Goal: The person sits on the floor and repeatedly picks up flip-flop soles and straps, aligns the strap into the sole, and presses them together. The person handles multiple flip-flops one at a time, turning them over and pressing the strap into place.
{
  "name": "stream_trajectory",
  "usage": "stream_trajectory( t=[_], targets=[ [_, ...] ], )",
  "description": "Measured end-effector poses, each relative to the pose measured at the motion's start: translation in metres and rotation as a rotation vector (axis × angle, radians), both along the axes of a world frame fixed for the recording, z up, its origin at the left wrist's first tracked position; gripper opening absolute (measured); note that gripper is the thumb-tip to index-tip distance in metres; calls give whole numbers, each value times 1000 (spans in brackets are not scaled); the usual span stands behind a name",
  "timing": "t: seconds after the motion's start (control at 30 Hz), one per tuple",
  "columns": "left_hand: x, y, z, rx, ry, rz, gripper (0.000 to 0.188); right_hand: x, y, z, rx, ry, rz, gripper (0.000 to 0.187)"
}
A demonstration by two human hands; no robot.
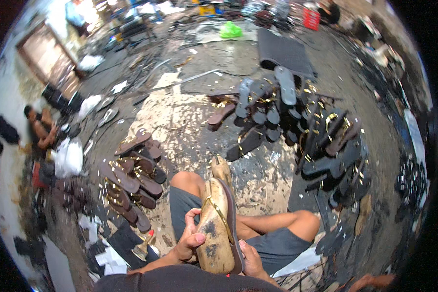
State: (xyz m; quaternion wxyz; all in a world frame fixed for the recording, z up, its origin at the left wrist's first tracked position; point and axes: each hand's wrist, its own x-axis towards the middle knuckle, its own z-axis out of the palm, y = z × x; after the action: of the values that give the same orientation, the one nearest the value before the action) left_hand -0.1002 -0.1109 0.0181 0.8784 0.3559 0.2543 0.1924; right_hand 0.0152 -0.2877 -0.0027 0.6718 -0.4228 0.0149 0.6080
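Left hand (187, 242): we are gripping the wooden foot form (211, 238) by its left edge, thumb on its face.
Right hand (251, 258): we are closing our fingers on the sandal's edge near the heel.
Sandal (235, 238): we are holding it above our lap, the form sitting between its sole and gold strap (220, 212).
Bags: a white bag (68, 158) is bulging at the left, a green bag (231, 30) is lying far ahead; we are not making out their contents.
Markings: dark smudges are showing on the form; we are not able to tell any letters.
Sandal piles: brown sandals (121, 179) are lying left of our knees, dark sandals (336, 155) to the right.
Brush (141, 250): it is lying near white scraps (113, 260) at our left.
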Motion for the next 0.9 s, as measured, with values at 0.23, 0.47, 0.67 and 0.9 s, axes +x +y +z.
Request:
stream_trajectory(
  t=[0.23, 0.47, 0.67, 0.9],
  targets=[
    [22, 11, 63, 863, 334, -439, 103, 107, 56, -38, 112, 2, 144, 77],
    [-33, 15, -25, 197, 243, -375, 78, 85, 85, -49, 241, -78, -34, 69],
    [-35, -34, -11, -590, 214, -177, 75, 69, 91, -52, 283, -164, -49, 66],
    [-32, -34, 18, -593, 305, -90, 66, 66, 104, -62, 332, 108, -9, 75]
  ],
)
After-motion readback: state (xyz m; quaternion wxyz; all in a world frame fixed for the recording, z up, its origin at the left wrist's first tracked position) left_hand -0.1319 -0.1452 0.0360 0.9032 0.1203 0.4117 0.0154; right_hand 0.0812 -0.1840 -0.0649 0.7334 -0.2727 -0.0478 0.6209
